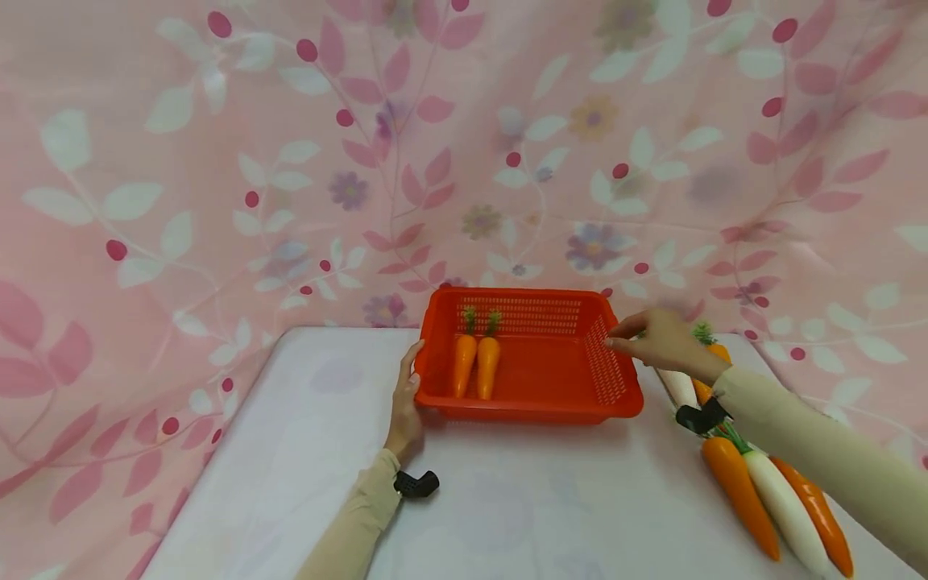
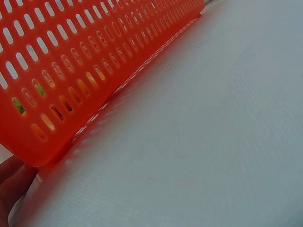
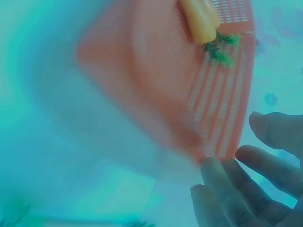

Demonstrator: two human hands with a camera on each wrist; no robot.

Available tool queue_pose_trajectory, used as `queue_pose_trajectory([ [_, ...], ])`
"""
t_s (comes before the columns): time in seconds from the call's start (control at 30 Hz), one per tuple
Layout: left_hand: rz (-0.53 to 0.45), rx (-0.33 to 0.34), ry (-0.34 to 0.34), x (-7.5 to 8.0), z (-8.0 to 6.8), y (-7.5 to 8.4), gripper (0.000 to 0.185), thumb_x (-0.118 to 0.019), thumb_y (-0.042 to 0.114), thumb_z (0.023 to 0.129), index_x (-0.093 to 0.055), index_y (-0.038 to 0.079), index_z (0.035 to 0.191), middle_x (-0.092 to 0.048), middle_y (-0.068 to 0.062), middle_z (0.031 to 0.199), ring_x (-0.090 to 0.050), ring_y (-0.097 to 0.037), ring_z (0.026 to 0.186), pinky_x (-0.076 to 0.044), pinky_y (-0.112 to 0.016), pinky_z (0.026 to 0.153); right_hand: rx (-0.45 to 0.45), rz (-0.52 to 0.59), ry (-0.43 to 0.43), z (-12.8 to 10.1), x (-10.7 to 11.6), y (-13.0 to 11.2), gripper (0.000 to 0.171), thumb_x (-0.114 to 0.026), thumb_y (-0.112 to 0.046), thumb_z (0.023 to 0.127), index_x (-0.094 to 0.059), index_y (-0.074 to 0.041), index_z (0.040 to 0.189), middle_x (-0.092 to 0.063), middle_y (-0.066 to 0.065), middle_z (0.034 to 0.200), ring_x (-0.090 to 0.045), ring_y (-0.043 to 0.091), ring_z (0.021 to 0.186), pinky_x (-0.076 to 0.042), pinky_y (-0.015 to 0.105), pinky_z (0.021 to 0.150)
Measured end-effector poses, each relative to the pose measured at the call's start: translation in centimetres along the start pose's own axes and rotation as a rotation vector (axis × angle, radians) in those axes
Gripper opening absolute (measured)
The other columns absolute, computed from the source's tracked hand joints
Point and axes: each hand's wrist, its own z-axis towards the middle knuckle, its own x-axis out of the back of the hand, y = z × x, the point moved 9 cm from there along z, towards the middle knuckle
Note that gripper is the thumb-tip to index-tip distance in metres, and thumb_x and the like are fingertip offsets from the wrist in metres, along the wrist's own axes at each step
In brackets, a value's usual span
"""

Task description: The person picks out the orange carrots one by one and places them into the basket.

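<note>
white table (image 1: 304,451): left hand (image 1: 404,407) flat against red basket (image 1: 551,409) edge, right hand (image 1: 656,342) fingers relaxed at rim; no writing.

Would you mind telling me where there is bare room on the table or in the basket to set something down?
Free: the right part of the red basket, beside the two carrots; the table left of the left hand; the strip in front of the basket. Crowded: the right edge, where carrots and white radishes lie behind the right hand.
</note>
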Motion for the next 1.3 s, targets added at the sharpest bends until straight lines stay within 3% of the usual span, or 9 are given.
queue_pose_trajectory([
  [0.1,0.000,0.010,0.000,0.1,-0.1,-0.2,0.054,-0.024,0.032,0.102,-0.028,0.026,0.156,-0.025,0.009,0.161,-0.025,-0.018,0.147,-0.019,-0.057,0.119,-0.016,0.000,-0.022,-1.7,0.4,1.0,0.035,-0.071,-0.033,0.090,-0.076,-0.004,0.109,-0.075,0.008,0.095,-0.066,0.013,0.065,-0.055,0.029,0.055],
  [0.2,-0.023,0.035,-0.015,0.0,-0.2,-0.1,0.054,-0.024,0.029,0.102,-0.027,0.025,0.156,-0.022,0.009,0.162,-0.024,-0.019,0.148,-0.020,-0.058,0.118,-0.027,-0.030,-0.068,-3.4,0.4,2.2,0.035,-0.072,-0.034,0.090,-0.076,-0.004,0.108,-0.075,0.008,0.096,-0.068,0.013,0.070,-0.056,0.030,0.058],
  [0.47,-0.040,0.032,-0.054,-0.2,0.0,3.2,0.056,-0.025,0.017,0.101,-0.025,0.010,0.156,-0.021,-0.007,0.164,-0.024,-0.028,0.148,-0.022,-0.060,0.117,-0.132,-0.157,-0.213,-7.6,-0.7,6.6,0.057,-0.073,-0.046,0.085,-0.071,0.003,0.114,-0.074,0.010,0.093,-0.069,0.019,0.073,-0.057,0.035,0.064],
  [0.6,-0.052,0.024,-0.038,-0.2,0.1,2.6,0.056,-0.025,0.018,0.101,-0.026,0.012,0.156,-0.021,-0.005,0.164,-0.023,-0.029,0.148,-0.020,-0.062,0.117,-0.179,-0.172,-0.244,-9.3,-1.4,7.8,0.056,-0.075,-0.044,0.083,-0.070,0.004,0.113,-0.073,0.011,0.094,-0.068,0.021,0.077,-0.058,0.040,0.067],
  [0.77,-0.061,0.020,-0.016,-0.3,0.0,0.2,0.055,-0.024,0.027,0.102,-0.027,0.024,0.156,-0.022,0.005,0.163,-0.025,-0.023,0.148,-0.021,-0.060,0.117,-0.230,-0.201,-0.227,-11.1,-2.0,8.6,0.063,-0.078,-0.048,0.079,-0.069,0.003,0.115,-0.072,0.012,0.097,-0.065,0.023,0.081,-0.058,0.044,0.067],
  [0.87,-0.064,0.017,-0.007,-0.3,0.0,-0.3,0.054,-0.023,0.029,0.103,-0.028,0.025,0.156,-0.022,0.006,0.163,-0.026,-0.022,0.147,-0.021,-0.059,0.117,-0.222,-0.227,-0.189,-11.7,-2.1,8.5,0.066,-0.079,-0.048,0.077,-0.067,0.002,0.118,-0.071,0.014,0.097,-0.064,0.024,0.080,-0.057,0.043,0.064],
  [1.0,-0.094,0.026,-0.023,-0.3,0.0,0.3,0.054,-0.024,0.024,0.102,-0.027,0.020,0.156,-0.022,0.002,0.163,-0.024,-0.024,0.148,-0.019,-0.059,0.118,-0.211,-0.266,-0.123,-12.5,-1.9,8.7,0.067,-0.083,-0.044,0.073,-0.065,0.002,0.118,-0.069,0.009,0.088,-0.061,0.020,0.071,-0.053,0.037,0.057],
  [1.1,-0.089,0.026,-0.042,-0.3,-0.1,1.7,0.055,-0.024,0.019,0.102,-0.025,0.014,0.157,-0.020,-0.004,0.164,-0.022,-0.026,0.149,-0.019,-0.059,0.118,-0.217,-0.284,-0.088,-13.0,-1.8,8.9,0.064,-0.085,-0.040,0.071,-0.064,0.004,0.112,-0.066,0.004,0.080,-0.057,0.017,0.065,-0.050,0.034,0.054],
  [1.3,-0.053,0.017,-0.049,-0.4,-0.3,3.3,0.055,-0.024,0.016,0.101,-0.026,0.009,0.156,-0.020,-0.009,0.164,-0.021,-0.025,0.149,-0.018,-0.058,0.119,-0.257,-0.283,-0.105,-14.0,-2.2,9.8,0.053,-0.084,-0.040,0.072,-0.064,0.003,0.096,-0.060,0.002,0.076,-0.052,0.017,0.065,-0.050,0.033,0.056],
])
